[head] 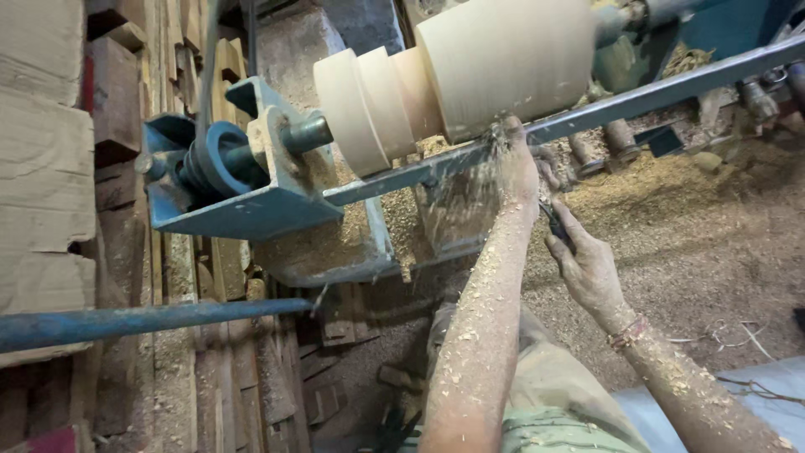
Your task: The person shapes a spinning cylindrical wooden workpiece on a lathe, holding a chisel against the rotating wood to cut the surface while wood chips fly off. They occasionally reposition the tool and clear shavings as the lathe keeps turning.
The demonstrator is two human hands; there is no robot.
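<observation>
A pale wooden workpiece (pixel 495 63), turned into stepped discs, is mounted on a lathe. A grey steel rest bar (pixel 654 92) runs just below it. My left hand (pixel 518 172), coated in shavings, is closed over the front of a dark turning tool (pixel 555 222) where it meets the bar under the wood. Chips spray down around this hand. My right hand (pixel 587 264), with a bracelet at the wrist, grips the tool's rear end a little lower and to the right. The tool's tip is hidden by my left hand.
A blue metal bracket (pixel 243 210) with a pulley (pixel 214 155) and shaft holds the workpiece's left end. A blue pipe (pixel 142 319) crosses at lower left. Rough planks and blocks (pixel 42 168) are stacked on the left. Thick sawdust (pixel 696 226) covers the ground at right.
</observation>
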